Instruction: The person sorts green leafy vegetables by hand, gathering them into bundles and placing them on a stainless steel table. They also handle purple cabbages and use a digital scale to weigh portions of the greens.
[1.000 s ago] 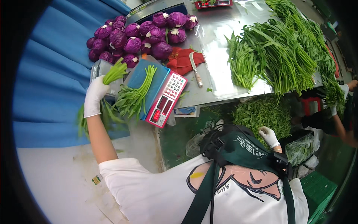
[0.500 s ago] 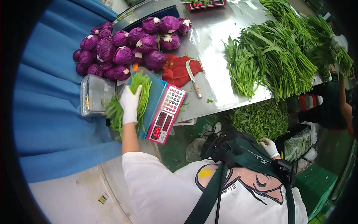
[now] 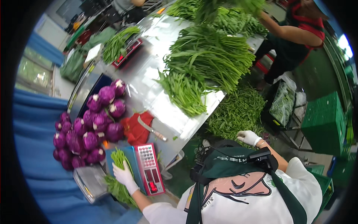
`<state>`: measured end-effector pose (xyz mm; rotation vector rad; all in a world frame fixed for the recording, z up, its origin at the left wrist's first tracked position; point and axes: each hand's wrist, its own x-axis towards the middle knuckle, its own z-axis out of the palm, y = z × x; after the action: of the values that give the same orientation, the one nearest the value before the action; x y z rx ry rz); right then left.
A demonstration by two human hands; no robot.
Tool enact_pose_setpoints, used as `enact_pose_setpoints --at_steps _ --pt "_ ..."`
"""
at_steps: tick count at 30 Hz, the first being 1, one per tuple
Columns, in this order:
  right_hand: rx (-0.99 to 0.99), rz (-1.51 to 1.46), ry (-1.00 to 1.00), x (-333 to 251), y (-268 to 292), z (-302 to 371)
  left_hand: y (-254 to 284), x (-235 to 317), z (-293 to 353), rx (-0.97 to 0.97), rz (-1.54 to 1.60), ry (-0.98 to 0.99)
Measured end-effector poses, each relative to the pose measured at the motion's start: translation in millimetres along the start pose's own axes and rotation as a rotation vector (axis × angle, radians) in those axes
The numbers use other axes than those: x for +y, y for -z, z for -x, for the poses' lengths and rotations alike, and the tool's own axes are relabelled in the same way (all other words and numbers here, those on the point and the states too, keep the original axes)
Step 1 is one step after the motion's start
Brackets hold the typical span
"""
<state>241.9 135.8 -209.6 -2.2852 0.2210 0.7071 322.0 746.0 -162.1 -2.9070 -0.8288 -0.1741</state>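
On the blue pan of a red-and-white digital scale [image 3: 152,171] lies a bunch of long-stemmed leafy greens [image 3: 120,158]. My left hand [image 3: 123,176], in a white glove, is wrapped around that bunch, whose leaves hang over the near side. My right hand [image 3: 248,137], also gloved, hovers at the edge of a large heap of loose greens [image 3: 235,115] below the table; its fingers are loosely bent and nothing shows in them. Behind the scale, a curved knife [image 3: 152,128] with a wooden handle rests partly on a red cloth [image 3: 137,127].
Purple cabbages [image 3: 89,127] are piled left of the cloth, beside a clear plastic box [image 3: 89,183]. More greens [image 3: 209,56] cover the metal table [image 3: 145,82]. A second scale [image 3: 128,52] bears greens. At the far right, a co-worker [image 3: 291,33] holds greens; green crates [image 3: 322,123] stand nearby.
My view has swung to the right, bringing the co-worker and crates further in. My left hand stays on the bunch on the scale. My right hand shows more fully beside the heap.
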Motion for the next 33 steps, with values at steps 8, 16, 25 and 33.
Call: enact_pose_setpoints --at_steps 8,16,25,33 --pt "0.092 -0.048 0.007 -3.4 11.4 -0.7 88.6 120.9 8.8 0.482 0.509 -0.493" --pt "0.097 -0.207 0.281 -84.8 22.5 -93.5 -15.5 341.1 49.6 -0.655 1.280 -0.126" --pt "0.326 -0.366 -0.069 -139.0 -32.4 -203.3 -47.0 415.2 57.5 -0.704 0.992 0.128" --pt "0.261 -0.052 -0.066 -168.8 -30.3 -211.1 -60.6 414.7 47.7 -0.890 1.320 0.273"
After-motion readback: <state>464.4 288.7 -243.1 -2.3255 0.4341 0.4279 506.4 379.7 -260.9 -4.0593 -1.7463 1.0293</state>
